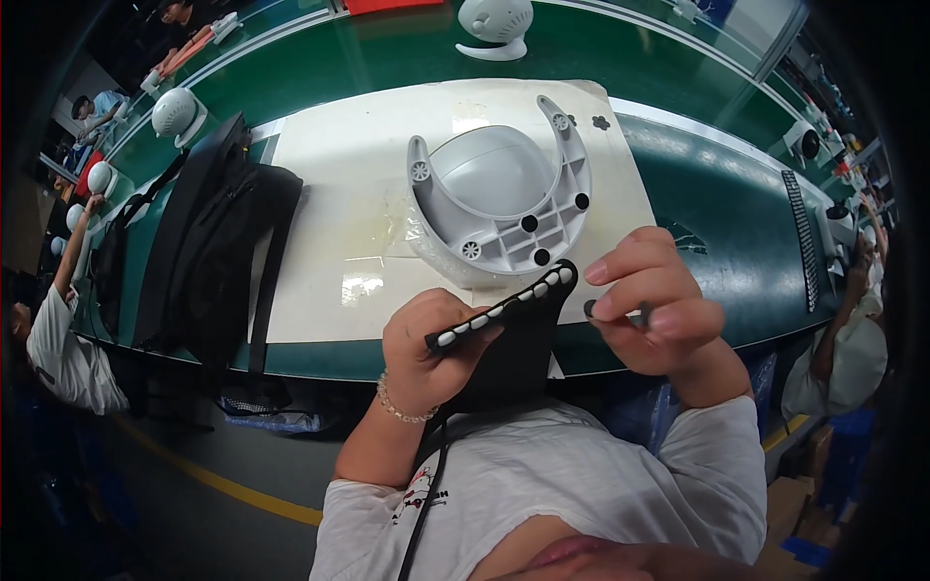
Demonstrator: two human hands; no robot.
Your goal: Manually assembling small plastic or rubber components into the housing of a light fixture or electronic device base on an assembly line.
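My left hand (431, 344) grips one end of a black strip (513, 302) with a row of white oval spots along it. Close to the strip's other end, my right hand (654, 305) pinches a small dark round pad (590, 309) between thumb and fingertip. A second small dark piece (641, 315) shows among its fingers. Just beyond both hands lies a white plastic housing (494, 174) with a curved, ribbed base turned up. Three black round pads (529, 224) sit on that base, and clear plastic wrap (426, 247) shows along its lower left edge.
A pale board (329, 242) covers part of the green bench (678, 174). Black bags (208, 232) lie at left. Dark flower-shaped bits (602, 123) and a dotted strip (799, 242) lie at right. White rounded units (496, 21) stand farther back; other people work on both sides.
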